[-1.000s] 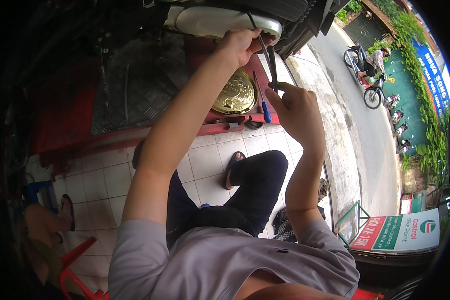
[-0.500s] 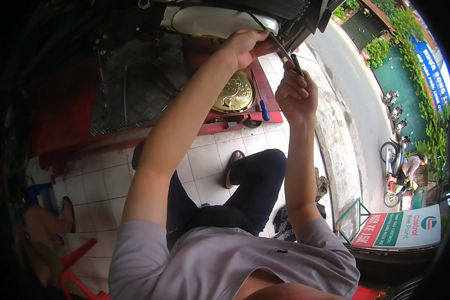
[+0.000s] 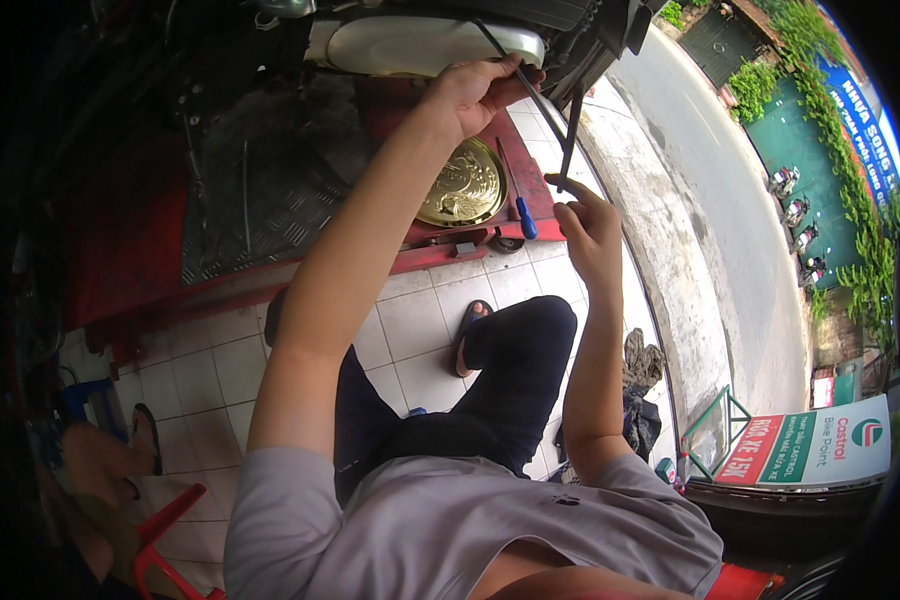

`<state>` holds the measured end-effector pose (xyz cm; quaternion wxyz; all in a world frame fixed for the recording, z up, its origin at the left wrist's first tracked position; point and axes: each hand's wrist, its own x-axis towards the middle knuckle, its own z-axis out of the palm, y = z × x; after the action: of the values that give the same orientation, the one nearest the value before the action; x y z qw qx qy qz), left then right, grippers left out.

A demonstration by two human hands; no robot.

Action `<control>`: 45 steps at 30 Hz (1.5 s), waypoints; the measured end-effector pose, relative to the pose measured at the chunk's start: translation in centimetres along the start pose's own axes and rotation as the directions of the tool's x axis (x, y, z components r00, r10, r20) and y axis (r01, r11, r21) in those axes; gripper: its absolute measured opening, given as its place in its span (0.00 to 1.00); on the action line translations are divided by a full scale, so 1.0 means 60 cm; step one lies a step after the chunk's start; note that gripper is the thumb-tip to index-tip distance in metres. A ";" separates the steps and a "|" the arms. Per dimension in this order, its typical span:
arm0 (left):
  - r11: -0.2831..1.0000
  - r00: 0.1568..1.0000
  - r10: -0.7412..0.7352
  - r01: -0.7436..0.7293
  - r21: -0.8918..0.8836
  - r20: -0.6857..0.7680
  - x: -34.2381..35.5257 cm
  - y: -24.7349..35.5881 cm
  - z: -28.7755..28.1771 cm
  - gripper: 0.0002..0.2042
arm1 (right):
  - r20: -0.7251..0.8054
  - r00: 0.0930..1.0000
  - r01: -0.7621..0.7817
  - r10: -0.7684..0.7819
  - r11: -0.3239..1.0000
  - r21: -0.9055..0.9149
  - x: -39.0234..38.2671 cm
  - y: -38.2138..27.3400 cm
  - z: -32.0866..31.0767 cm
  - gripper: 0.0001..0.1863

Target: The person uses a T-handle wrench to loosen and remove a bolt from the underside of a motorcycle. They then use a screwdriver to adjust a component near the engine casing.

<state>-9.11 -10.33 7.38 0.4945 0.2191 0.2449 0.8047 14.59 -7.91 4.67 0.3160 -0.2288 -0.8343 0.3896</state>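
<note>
Fingers of your left hand (image 3: 480, 90) curl around a thin dark cable (image 3: 535, 95) just under the pale underside of a scooter (image 3: 420, 45), mostly cut off at the top edge. Your right hand (image 3: 585, 225) pinches the lower end of a dark rod (image 3: 568, 140). Beyond, a brass disc (image 3: 460, 185) and a blue-handled screwdriver (image 3: 522, 212) lie on the red lift platform (image 3: 140, 270), near its front corner.
</note>
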 end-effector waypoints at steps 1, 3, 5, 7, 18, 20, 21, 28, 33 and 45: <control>1.000 1.000 0.004 -0.004 -0.014 -0.011 0.003 -0.003 0.000 0.09 | 0.117 0.993 0.029 -0.016 0.993 -0.115 -0.004 -0.020 0.012 0.20; 1.000 0.999 0.000 0.000 -0.010 -0.038 0.006 -0.005 -0.001 0.09 | 0.234 0.971 0.095 -0.056 0.982 -0.162 -0.011 -0.063 0.043 0.23; 1.000 0.997 -0.018 0.019 0.018 -0.069 0.008 -0.006 -0.002 0.09 | 0.200 0.967 0.189 -0.156 0.970 -0.156 0.000 -0.089 0.045 0.24; 1.000 0.998 -0.014 0.016 0.015 -0.069 0.008 -0.007 -0.005 0.09 | 0.079 0.970 0.241 -0.231 0.959 -0.149 0.005 -0.112 0.033 0.27; 0.998 0.995 0.022 -0.016 0.058 -0.099 -0.003 -0.001 0.001 0.09 | -0.154 0.890 0.324 -0.429 0.833 -0.449 0.021 -0.107 0.008 0.29; 0.999 0.994 0.008 -0.004 0.037 -0.108 -0.004 0.003 -0.001 0.08 | -0.176 0.837 0.388 -0.519 0.787 -0.480 0.047 -0.102 -0.002 0.27; 1.000 0.995 0.009 -0.006 0.029 -0.101 -0.004 0.003 0.000 0.08 | -0.181 0.811 0.420 -0.556 0.769 -0.482 0.056 -0.099 -0.005 0.25; 1.000 0.994 -0.012 0.011 -0.015 -0.108 -0.001 -0.002 0.005 0.07 | -0.511 0.765 0.455 -0.392 0.891 -0.003 0.060 -0.077 0.032 0.15; 1.000 0.994 -0.018 0.017 -0.006 -0.104 -0.003 -0.005 0.000 0.08 | -0.548 0.717 0.550 -0.431 0.833 0.064 0.089 -0.046 0.037 0.16; 0.994 0.991 -0.060 0.048 -0.102 -0.122 0.025 -0.005 -0.020 0.09 | -0.161 0.940 0.265 -0.301 0.348 0.899 0.158 -0.056 0.056 0.18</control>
<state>-10.25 -9.08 6.43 0.5100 0.1370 0.2411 0.8143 5.17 -5.64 8.95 0.4375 0.1344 -0.5173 0.7231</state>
